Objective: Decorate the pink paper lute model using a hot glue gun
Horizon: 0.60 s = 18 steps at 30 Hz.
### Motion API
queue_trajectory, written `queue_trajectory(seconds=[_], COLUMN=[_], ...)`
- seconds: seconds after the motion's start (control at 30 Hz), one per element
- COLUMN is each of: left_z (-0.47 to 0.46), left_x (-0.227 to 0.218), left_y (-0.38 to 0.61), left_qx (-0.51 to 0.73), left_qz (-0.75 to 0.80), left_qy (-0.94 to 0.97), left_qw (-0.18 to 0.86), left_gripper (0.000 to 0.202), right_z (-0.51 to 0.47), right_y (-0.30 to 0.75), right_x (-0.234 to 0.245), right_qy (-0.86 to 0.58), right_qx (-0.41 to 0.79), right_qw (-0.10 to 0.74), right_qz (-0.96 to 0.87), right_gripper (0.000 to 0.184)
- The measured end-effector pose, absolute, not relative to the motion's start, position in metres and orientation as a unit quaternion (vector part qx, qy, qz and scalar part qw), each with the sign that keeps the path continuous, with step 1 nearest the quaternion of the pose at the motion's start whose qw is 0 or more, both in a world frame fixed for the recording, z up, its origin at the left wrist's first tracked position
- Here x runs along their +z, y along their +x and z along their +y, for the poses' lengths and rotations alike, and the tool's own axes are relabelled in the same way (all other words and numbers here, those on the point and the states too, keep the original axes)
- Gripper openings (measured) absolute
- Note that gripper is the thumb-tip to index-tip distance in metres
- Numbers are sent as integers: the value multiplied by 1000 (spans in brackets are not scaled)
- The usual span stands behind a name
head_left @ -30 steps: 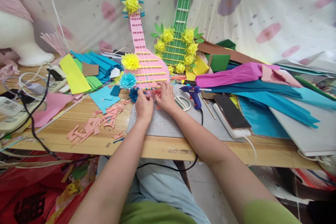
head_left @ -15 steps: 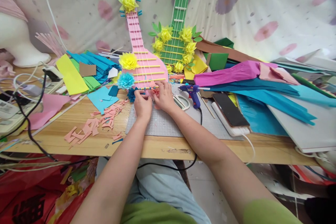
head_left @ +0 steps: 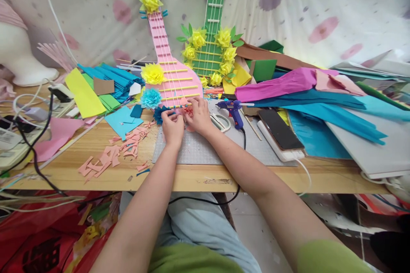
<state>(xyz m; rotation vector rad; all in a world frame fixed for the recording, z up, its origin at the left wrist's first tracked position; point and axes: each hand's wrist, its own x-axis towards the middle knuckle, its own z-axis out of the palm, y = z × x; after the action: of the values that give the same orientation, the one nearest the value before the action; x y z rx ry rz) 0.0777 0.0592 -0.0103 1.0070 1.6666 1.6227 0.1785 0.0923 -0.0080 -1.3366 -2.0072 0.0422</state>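
A pink paper pipa-like instrument (head_left: 187, 80) leans upright, with yellow strips, white strings and paper flowers on it. At its lower edge my right hand (head_left: 199, 116) bends its fingers over a coral-red paper flower (head_left: 188, 112). Close beside it, my left hand (head_left: 173, 128) is curled in a pinch; what lies between its fingertips is hidden. A dark blue paper flower (head_left: 159, 115) touches the left fingers' outer side. Above that sit a light blue flower (head_left: 151, 98) and a yellow flower (head_left: 153, 74). Both hands are over the grey cutting mat (head_left: 205, 149).
Right of my hands lie scissors (head_left: 221, 123), a blue glue gun (head_left: 235, 113) and a phone (head_left: 281, 129) on a white power bank. Coral paper scraps (head_left: 109, 158) litter the left. A green instrument (head_left: 209, 47) stands behind; crepe paper (head_left: 278, 84) is piled right.
The whole view has shifted slightly, so the instruments appear a little further left and higher. Both hands stay at the pink instrument's lower edge, with hardly any change in the fingers.
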Motion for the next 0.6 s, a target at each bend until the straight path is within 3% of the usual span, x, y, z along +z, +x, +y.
queue_trajectory(seconds=[0.4,0.6], left_z=[68,62], left_x=[-15,-13], left_y=[77,75], left_qx=[657,640], left_qz=[536,557], left_qy=[293,322], left_qw=[441,421], left_gripper=[27,31], right_z=[88,93], right_y=[183,195], right_x=[0,7], right_qy=[-500,-513], right_qx=[14,-17], right_qw=[388,396], right_qz=[-774,-762], right_gripper=[43,39])
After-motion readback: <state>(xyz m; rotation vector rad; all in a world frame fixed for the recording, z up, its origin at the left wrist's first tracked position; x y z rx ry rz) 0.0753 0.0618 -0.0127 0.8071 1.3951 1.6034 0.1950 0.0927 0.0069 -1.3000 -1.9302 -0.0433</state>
